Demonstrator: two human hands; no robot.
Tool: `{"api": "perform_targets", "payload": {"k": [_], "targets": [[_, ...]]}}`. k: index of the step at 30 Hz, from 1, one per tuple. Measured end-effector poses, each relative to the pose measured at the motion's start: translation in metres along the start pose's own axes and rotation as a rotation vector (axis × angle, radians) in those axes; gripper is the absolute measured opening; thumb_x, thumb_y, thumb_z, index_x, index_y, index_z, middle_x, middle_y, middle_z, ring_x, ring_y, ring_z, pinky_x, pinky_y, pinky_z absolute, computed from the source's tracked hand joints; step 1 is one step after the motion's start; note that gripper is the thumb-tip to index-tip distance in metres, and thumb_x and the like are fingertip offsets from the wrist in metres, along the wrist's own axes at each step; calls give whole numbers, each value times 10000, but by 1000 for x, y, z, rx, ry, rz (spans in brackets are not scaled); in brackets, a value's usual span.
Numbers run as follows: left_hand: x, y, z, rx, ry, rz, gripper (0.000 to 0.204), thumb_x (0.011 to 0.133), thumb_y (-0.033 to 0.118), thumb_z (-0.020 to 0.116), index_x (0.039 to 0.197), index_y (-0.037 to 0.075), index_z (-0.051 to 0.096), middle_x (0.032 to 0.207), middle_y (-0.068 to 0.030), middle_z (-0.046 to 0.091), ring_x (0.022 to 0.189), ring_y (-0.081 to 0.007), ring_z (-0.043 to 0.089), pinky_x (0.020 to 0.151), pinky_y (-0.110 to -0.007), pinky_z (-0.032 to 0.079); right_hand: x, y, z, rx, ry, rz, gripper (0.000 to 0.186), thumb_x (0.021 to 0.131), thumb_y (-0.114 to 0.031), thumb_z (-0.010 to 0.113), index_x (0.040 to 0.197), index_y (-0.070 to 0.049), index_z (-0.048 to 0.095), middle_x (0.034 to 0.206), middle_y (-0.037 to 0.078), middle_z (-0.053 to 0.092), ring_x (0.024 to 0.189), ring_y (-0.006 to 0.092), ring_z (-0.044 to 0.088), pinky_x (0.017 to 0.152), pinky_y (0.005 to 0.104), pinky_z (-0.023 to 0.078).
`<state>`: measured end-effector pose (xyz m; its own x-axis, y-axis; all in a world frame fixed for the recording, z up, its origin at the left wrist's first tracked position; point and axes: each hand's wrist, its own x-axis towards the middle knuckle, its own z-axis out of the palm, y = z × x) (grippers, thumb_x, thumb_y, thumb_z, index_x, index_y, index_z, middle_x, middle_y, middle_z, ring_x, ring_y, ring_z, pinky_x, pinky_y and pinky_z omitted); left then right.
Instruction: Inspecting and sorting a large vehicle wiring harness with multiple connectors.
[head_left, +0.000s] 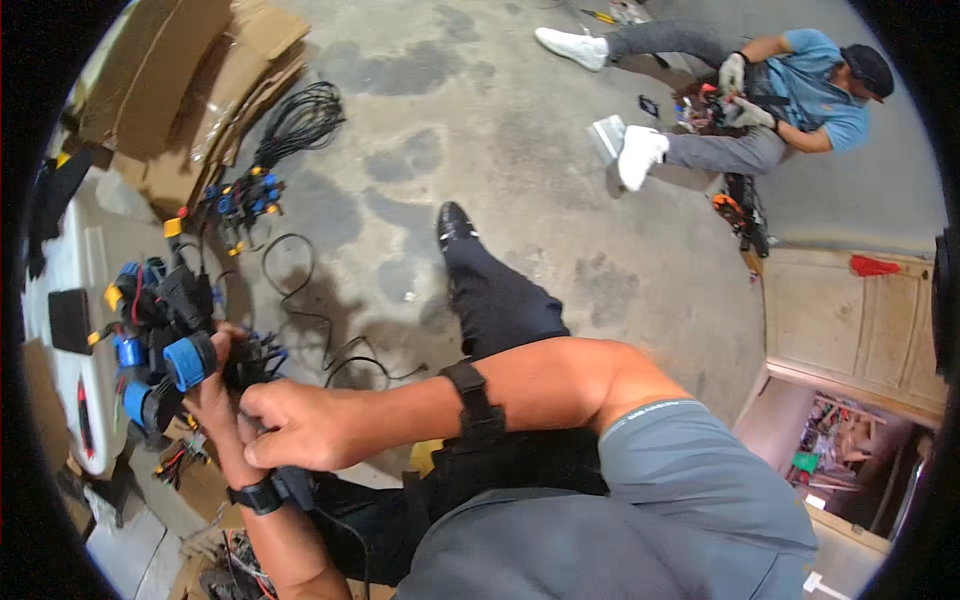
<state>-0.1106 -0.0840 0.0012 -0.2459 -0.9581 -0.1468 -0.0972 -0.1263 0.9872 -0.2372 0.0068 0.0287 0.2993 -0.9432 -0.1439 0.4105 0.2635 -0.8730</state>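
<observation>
Left hand (215,395) and right hand (300,425) both clenched on black wiring harness (170,320) with blue connectors (190,360).

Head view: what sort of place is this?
Likely a workshop or garage floor: bare stained concrete floor, flattened cardboard, and bundles of black cables with blue connectors in both hands.

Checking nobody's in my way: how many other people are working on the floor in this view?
1. A person in a blue shirt sits on the concrete floor at upper right, gloved hands on a cable bundle. Others may be beyond the picture's edge.
</observation>
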Motion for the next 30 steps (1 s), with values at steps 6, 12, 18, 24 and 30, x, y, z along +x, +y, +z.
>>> {"api": "perform_targets", "payload": {"k": [6, 12, 18, 24, 30], "targets": [[18, -14, -7, -86, -107, -5, 130, 853, 102, 660, 912, -14, 665, 886, -76, 656, 825, -163, 601, 784, -288, 463, -9, -5, 0, -35, 5, -30, 158, 820, -119, 555, 891, 11, 501, 745, 85, 514, 726, 154, 498, 639, 328, 394], [18, -22, -29, 61, -59, 108, 147, 860, 99, 667, 940, -23, 680, 915, -62, 663, 840, -157, 611, 814, -288, 472, -11, -9, 7, -92, -15, -55, 184, 820, -133, 542, 922, 13, 497, 800, 143, 525, 748, 246, 512, 684, 369, 393], [21, -35, -13, 53, 35, -256, 228, 815, 84, 605, 981, -27, 715, 987, -92, 705, 888, -204, 654, 850, -326, 504, -10, -1, -24, -328, -71, -117, 193, 907, -179, 545, 946, 10, 530, 811, 150, 553, 763, 247, 562, 692, 381, 449], [8, -15, 5, -440, -270, -241, 248, 821, 128, 701, 973, -61, 648, 839, -156, 679, 806, -276, 669, 781, -394, 542, -10, -38, -61, -724, 104, -204, 132, 876, -138, 577, 898, -9, 592, 753, 230, 600, 742, 397, 633, 638, 459, 473], [3, -14, 7, -663, -391, -236, 392, 860, 252, 709, 1087, -49, 598, 866, -127, 649, 756, -264, 661, 697, -378, 563, 7, -51, -79, -941, 160, -272, 119, 864, -142, 606, 836, -40, 659, 742, 157, 653, 733, 340, 657, 662, 421, 499]]}}
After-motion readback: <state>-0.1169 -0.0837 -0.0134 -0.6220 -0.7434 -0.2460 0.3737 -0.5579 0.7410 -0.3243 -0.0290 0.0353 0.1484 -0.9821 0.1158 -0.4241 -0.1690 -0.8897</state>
